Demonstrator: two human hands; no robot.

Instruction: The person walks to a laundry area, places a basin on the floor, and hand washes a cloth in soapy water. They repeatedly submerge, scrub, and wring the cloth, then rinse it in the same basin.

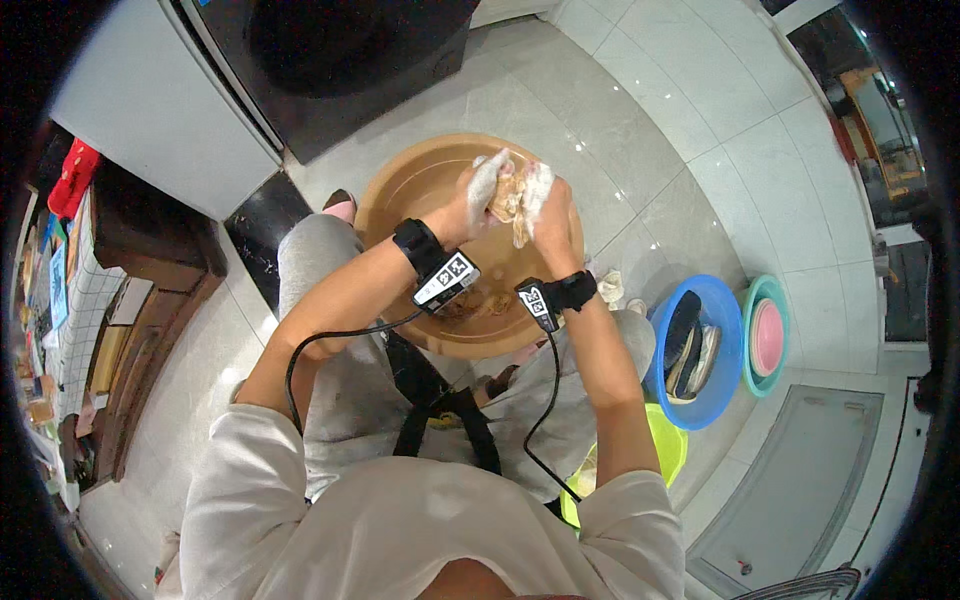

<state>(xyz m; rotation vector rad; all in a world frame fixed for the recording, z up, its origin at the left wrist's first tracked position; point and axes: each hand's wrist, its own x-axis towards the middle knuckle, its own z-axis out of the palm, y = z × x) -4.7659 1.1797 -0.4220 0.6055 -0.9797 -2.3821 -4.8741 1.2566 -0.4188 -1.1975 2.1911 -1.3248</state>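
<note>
A tan plastic basin (pixel 390 176) stands on the floor between my knees, with brownish water in it. Over its far right part, my left hand (pixel 480 193) and my right hand (pixel 546 206) both grip a wet, beige-brown cloth (pixel 508 201). White suds cover much of both hands. The cloth is bunched between them and a loose end hangs beside my right fingers. Dark brownish material (pixel 480 304), too unclear to name, lies in the water near the basin's close side.
To the right stand a blue basin (pixel 724 397) holding shoes and a teal basin (pixel 784 330) with a pink one inside. A yellow-green container (pixel 667 442) is by my right leg. A white crumpled cloth (pixel 611 286) lies nearby. Wooden furniture (pixel 161 255) is left.
</note>
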